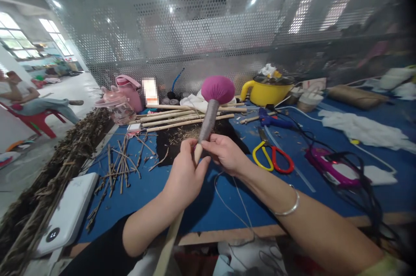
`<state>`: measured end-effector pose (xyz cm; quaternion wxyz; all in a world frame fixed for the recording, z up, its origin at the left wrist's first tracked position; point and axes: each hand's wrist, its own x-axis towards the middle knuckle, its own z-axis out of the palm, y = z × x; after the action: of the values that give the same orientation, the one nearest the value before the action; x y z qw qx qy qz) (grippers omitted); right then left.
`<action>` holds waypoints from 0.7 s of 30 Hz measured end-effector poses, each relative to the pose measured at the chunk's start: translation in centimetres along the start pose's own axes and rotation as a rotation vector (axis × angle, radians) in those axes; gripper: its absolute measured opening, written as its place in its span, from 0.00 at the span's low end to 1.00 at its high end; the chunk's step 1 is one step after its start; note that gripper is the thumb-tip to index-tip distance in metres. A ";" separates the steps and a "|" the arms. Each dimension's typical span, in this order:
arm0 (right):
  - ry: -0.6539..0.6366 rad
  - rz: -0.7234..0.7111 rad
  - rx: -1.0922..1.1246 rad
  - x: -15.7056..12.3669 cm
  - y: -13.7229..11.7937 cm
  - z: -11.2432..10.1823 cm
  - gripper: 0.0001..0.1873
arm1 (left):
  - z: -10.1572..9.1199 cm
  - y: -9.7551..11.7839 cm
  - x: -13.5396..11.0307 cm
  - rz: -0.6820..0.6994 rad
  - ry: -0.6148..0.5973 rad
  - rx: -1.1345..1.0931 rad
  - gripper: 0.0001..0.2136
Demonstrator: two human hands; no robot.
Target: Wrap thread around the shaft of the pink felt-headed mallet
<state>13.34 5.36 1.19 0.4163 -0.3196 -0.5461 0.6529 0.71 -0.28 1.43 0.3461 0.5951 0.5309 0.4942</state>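
A wooden stick (172,235) with a round magenta cloth head (218,89) slants up over the table. Grey thread wrapping (209,122) covers its upper part just below the head. My left hand (186,172) is closed around the bare wood under the wrapping. At the wrapping's lower end, the fingers of my right hand (224,150) are pinched together against the stick. A loose grey thread (242,200) hangs in a loop beneath my right hand and runs down toward my lap. The exact pinch point is partly hidden by the fingers.
Scissors (273,157), a blue glue gun (276,120) and a yellow pot (268,89) stand right of centre. Wooden sticks (188,120) lie behind a black cloth (162,148). Left are twigs (121,163) and a white power bank (69,211). A person (35,96) sits far left.
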 end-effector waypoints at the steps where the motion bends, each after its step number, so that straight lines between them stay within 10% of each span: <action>1: 0.017 -0.008 0.006 0.0 0.0 0.2 0.13 | 0.1 0.0 0.0 0.038 0.032 0.031 0.15; 21: 0.000 -0.020 0.022 0.0 -0.1 -0.4 0.14 | -1.5 -0.3 1.0 -0.368 -0.267 -0.842 0.11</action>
<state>13.70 5.52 1.17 0.4265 -0.3095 -0.5422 0.6545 -0.87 0.60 1.79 0.7038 0.3576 0.3321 0.5162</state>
